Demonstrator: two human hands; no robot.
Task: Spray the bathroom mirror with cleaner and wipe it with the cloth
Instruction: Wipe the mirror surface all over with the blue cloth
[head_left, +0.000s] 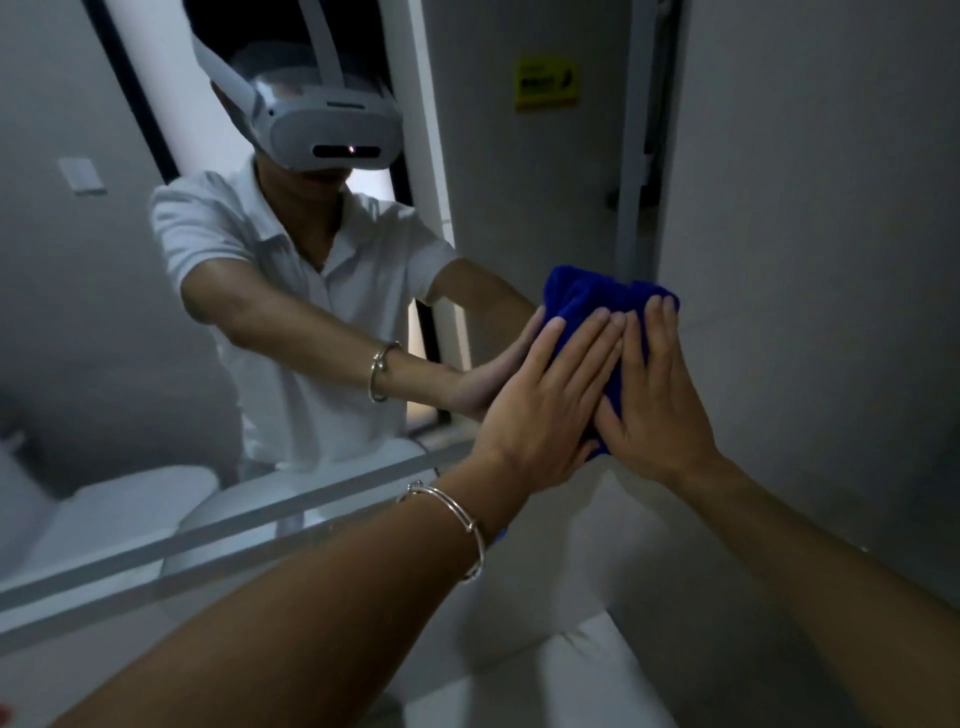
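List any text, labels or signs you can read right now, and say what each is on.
Yellow sticker, on a pale panel apparently reflected in the mirror: dark print, too blurred to read.
Headset and blue cloth: no text visible.
Nothing else in view is readable.

wall (831, 182): plain grey, right | ledge (234, 532): pale strip, lower left | light: dim

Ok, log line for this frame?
phase: wiping | left hand: flat on blue cloth | right hand: flat on cloth | cloth: pressed against mirror
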